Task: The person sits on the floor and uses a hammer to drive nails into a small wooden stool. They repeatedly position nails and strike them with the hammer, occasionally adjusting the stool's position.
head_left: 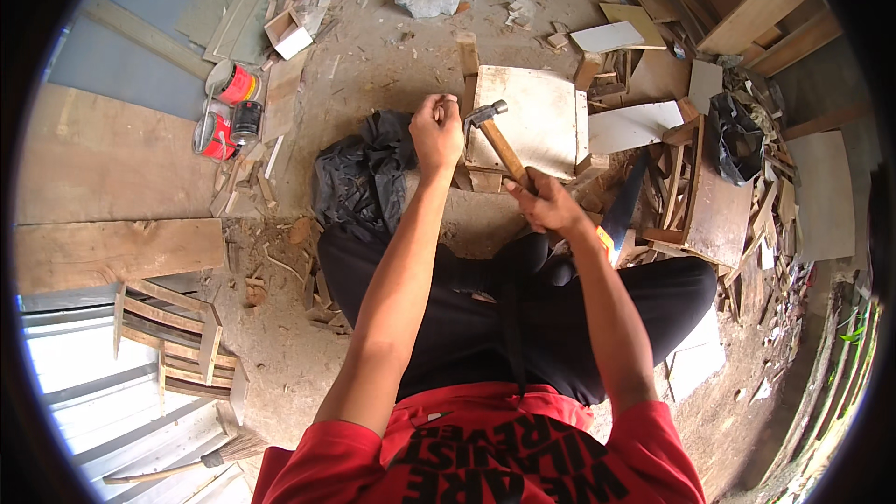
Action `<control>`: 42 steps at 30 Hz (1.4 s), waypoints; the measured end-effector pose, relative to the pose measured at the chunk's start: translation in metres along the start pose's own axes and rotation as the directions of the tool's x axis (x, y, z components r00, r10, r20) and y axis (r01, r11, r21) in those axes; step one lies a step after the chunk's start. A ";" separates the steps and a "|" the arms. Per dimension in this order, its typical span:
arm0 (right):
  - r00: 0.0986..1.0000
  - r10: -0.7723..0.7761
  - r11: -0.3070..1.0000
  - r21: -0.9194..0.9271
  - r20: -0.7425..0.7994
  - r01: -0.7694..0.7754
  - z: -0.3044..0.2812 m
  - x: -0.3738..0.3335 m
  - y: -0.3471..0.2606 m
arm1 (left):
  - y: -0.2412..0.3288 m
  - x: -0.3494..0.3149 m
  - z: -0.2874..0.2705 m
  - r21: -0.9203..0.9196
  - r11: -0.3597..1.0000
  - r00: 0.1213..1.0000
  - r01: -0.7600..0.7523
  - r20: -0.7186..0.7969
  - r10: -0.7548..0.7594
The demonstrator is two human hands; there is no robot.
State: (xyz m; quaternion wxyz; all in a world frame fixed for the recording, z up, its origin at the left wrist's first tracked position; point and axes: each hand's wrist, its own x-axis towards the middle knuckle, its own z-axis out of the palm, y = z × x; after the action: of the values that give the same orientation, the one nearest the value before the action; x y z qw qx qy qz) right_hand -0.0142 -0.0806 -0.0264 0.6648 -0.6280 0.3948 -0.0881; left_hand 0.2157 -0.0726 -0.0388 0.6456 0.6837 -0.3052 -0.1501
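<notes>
My right hand is wrapped round the wooden handle of a claw hammer. The hammer's metal head is raised over the left part of a small wooden stool-like piece with a pale, worn top panel and short legs. Just left of that panel is my left hand, its fingers closed in a pinch. Whatever the pinch holds, if anything, is too small to make out. The hammer head is close to my left fingers but apart from them.
Black plastic sheeting lies left of the stool. A handsaw leans near my right knee, beside a wooden frame and scrap wood. Paint cans stand at the left. Two stone blocks sit on the far floor.
</notes>
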 end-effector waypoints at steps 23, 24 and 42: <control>0.955 0.189 0.966 -0.216 0.229 -0.139 -0.017 -0.012 -0.050 | -0.001 -0.002 0.001 -0.083 0.996 1.000 -0.017 -0.003 0.017; 0.951 0.183 0.972 -0.190 0.248 -0.137 -0.020 -0.012 -0.048 | 0.004 -0.003 0.001 -0.099 0.995 1.000 0.013 0.003 -0.013; 0.945 0.137 0.990 -0.072 0.297 -0.120 0.005 -0.036 -0.021 | -0.008 0.002 0.001 -0.070 0.993 0.995 -0.095 -0.013 0.094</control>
State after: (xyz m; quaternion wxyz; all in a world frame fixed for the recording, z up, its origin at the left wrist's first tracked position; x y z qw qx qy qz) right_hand -0.0271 -0.0588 0.0067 0.7045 -0.6244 0.3313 0.0626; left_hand 0.2181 -0.0750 -0.0460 0.6773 0.6459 -0.3286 -0.1267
